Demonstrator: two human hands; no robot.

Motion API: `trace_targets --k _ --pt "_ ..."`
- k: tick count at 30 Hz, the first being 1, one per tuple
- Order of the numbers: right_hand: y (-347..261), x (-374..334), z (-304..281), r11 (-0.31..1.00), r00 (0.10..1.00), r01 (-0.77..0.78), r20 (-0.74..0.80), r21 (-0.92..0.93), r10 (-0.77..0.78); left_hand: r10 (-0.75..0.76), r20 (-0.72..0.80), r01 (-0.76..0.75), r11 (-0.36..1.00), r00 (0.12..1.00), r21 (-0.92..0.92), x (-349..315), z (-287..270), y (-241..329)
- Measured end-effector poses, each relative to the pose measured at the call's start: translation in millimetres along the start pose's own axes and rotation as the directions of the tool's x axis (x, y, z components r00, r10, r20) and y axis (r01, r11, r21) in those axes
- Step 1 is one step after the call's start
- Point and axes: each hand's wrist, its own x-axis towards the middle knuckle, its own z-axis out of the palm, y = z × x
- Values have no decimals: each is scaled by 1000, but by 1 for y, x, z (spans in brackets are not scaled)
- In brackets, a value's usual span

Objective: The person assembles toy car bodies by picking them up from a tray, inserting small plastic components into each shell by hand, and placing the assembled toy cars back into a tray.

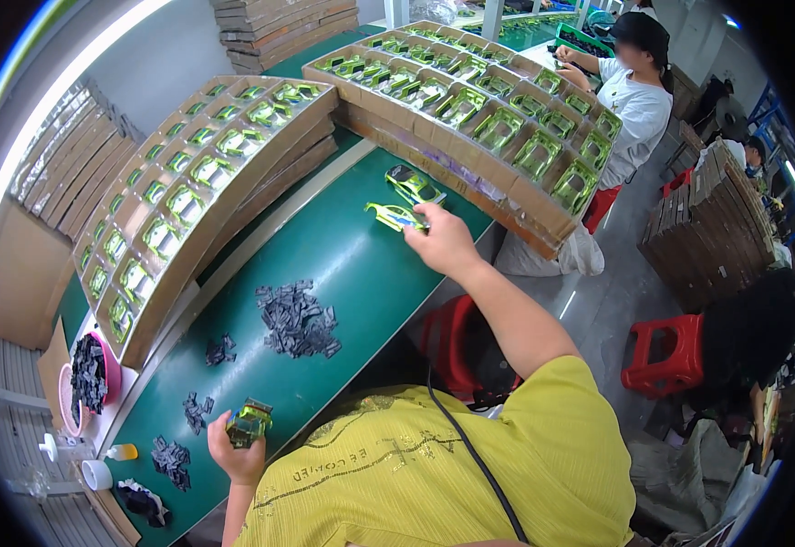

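Note:
My left hand point(239, 459), near the front edge of the green table, has its fingers closed around a green and black toy car shell point(249, 419). Farther off, my right hand point(445, 242) reaches out over the table and grips the end of a bright green toy car shell point(388, 217) between thumb and fingers. Just beyond it lies another green toy car shell point(414, 184) with a dark front. A large heap of small black plastic pieces point(297, 317) sits on the table between my two hands. Smaller piles of black pieces point(171, 463) lie left of my left hand.
Stacked cardboard trays of green car shells stand at the left point(198, 246) and far side point(470, 155). A pink basket point(111, 369), a white tape roll point(96, 475) and a small yellow-orange bottle point(124, 452) are at far left. Another person point(634, 100) works at upper right, beyond red stools point(662, 356).

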Motion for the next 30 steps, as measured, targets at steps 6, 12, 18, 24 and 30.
trace_targets --k 6,12,18,24,30 --pt "-5 14 -121 318 979 -204 190 926 75 -25 32 24 999 999 32 -7 -2 -7" --pt "44 116 -256 397 962 53 -153 916 225 -87 57 84 994 995 64 -15 2 -19" --pt "128 246 -289 514 858 -211 -95 831 505 -23 59 12 983 998 184 -13 2 -20" --pt "136 322 -260 425 710 -207 -164 881 685 -63 72 44 972 995 232 -15 5 -17" --pt "184 371 -262 698 649 -645 -259 312 715 -73 80 52 969 994 240 -12 6 -14"
